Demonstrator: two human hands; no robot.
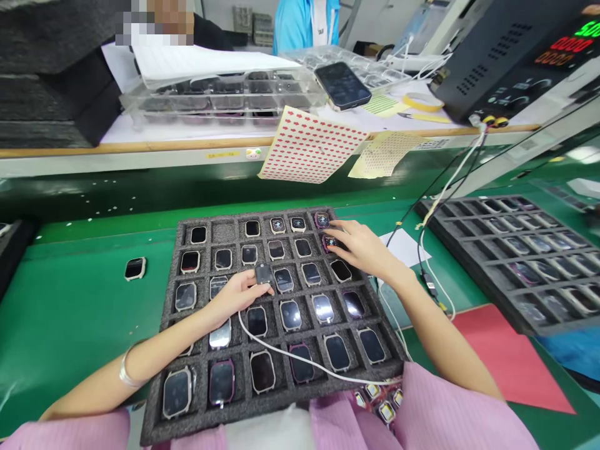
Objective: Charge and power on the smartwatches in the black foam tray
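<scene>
A black foam tray (154, 406) with rows of square compartments lies before me, holding many smartwatch cases without straps. My left hand (241, 290) is closed, pinching a small black square block (263, 274) over the middle of the tray. A white cable (300, 357) runs from beneath that hand across the tray to the lower right. At the tray's upper right corner, my right hand (356, 247) has its fingers stretched apart, the tips touching a purple smartwatch (330, 242) in its compartment. Just above it, another smartwatch (322, 219) has a lit screen.
One smartwatch (135, 268) lies on the green mat left of the tray. A second foam tray (504, 312) is at right, near a red sheet (510, 356). Cables hang from a power supply (506, 69). The shelf bears plastic trays (225, 103) and a phone (343, 85).
</scene>
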